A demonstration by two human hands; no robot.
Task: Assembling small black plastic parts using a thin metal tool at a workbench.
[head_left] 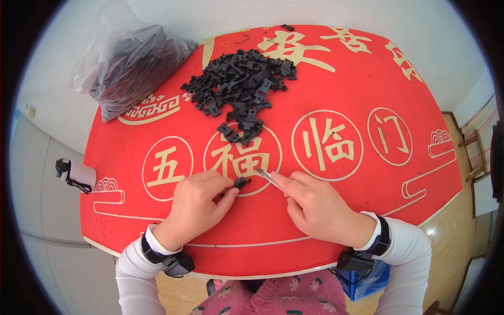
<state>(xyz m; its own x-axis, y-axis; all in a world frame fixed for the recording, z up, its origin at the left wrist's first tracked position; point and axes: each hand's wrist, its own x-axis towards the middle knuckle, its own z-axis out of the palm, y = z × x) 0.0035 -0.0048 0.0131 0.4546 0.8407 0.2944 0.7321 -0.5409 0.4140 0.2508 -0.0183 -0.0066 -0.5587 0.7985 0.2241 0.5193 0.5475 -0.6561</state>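
At my far left, a white cylindrical bottle with a black lid (79,174) lies or leans at the edge of the red table covering with gold lettering and circles (341,210); beyond it slumps a translucent plastic bag full of dark pieces (139,68). Next comes my left hand (199,202), bare below a white sleeve and a black wrist strap, its thumb and fingers pinching a small black plastic part (240,182) just above the covering, near the middle of the table's front half. Farther back, beyond that part, spreads a heaped pile of black plastic clip-like pieces (236,79), a few straggling toward me. A slim silvery tool with a darker tip (270,179) comes next, angled toward the part but apart from it, gripped in my right hand (320,207) with the forefinger along it. Below the table edge, farther right, sits a bright blue container (383,281)
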